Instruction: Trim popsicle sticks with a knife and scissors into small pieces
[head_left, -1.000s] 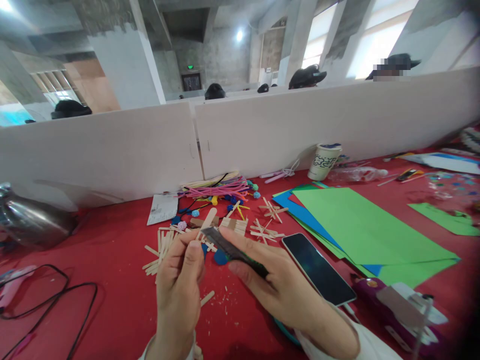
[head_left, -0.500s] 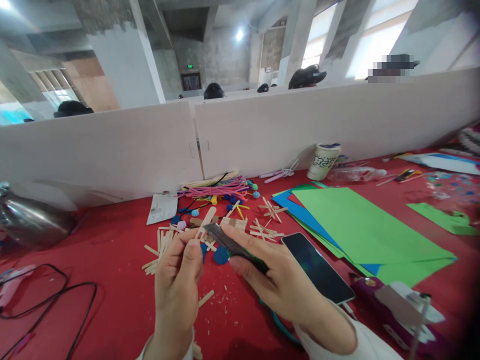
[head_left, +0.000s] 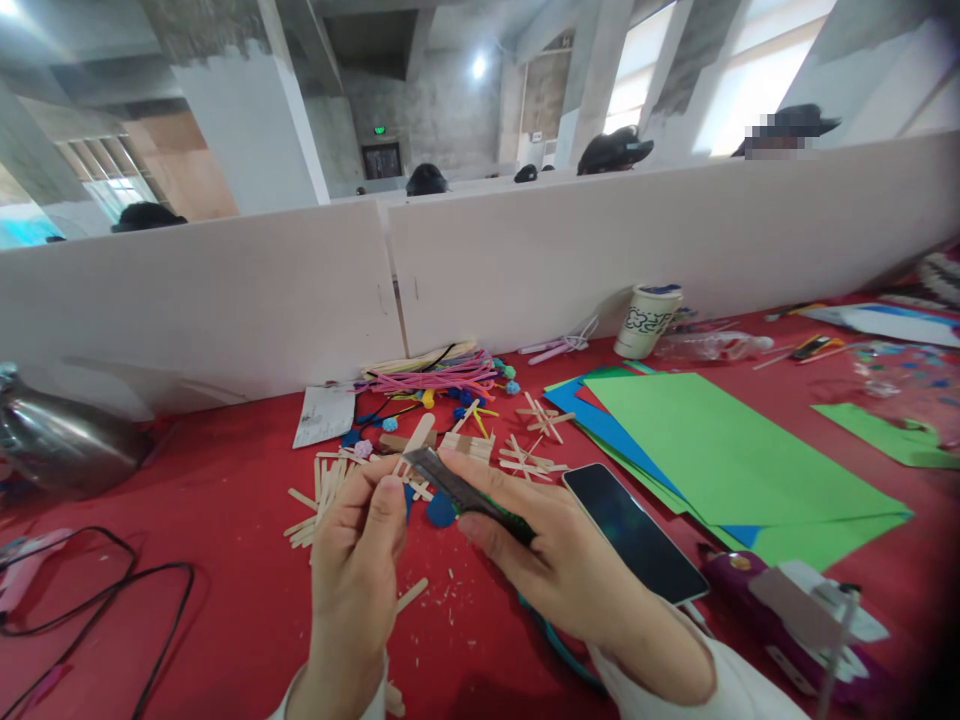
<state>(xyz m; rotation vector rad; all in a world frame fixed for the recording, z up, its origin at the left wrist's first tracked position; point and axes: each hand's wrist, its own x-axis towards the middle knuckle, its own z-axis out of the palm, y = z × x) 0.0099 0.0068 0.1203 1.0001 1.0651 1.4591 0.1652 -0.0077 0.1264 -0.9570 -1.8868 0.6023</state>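
Note:
My left hand (head_left: 364, 545) pinches a wooden craft stick (head_left: 418, 436) between thumb and fingers, its rounded end pointing up and away. My right hand (head_left: 559, 555) is closed round a dark utility knife (head_left: 461, 488), whose front end lies against the stick close to my left fingertips. Part of the knife's handle is hidden in my palm. Behind the hands are a pile of loose craft sticks (head_left: 324, 492), a blue disc (head_left: 442, 509) and some sticks crossed into star shapes (head_left: 545, 418). Small wood shavings and a short stick piece (head_left: 412, 596) lie below on the red table.
On the right are a phone (head_left: 636, 535), green and blue paper sheets (head_left: 739, 440), a purple tool (head_left: 795, 630) and a paper cup (head_left: 648, 322). A metal kettle (head_left: 71, 440) and black cable (head_left: 161, 570) are on the left. A white partition (head_left: 247, 310) runs behind.
The knife's front end has shifted very slightly left and down along the craft stick. Both hands keep their grips, and the table things stay put.

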